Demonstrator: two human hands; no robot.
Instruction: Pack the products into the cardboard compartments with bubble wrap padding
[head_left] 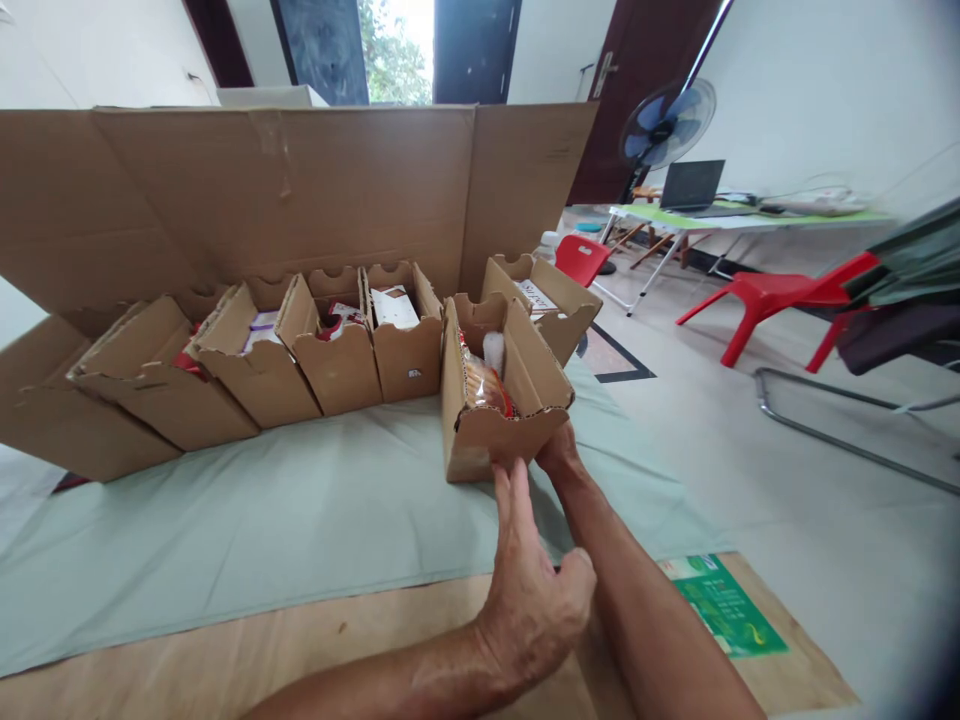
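An open-topped cardboard bin (506, 440) stands forward of the others, angled slightly. Inside it lie a clear packet of brown food sticks (484, 385) with red print and a whitish object (493, 350). My left hand (534, 590) is at the bin's front, fingers stretched upward, their tips at its lower front edge, the thumb apart. At the bin's lower right corner is my right hand (559, 450); its fingers are hidden behind the cardboard, so its grip does not show.
Several similar bins (341, 365) stand in a row to the left, holding small packages. Another bin (551, 300) with a white box stands behind right. A tall cardboard panel (360, 190) rises behind them. Pale green cloth (315, 510) covers the surface; a red chair (787, 290) stands right.
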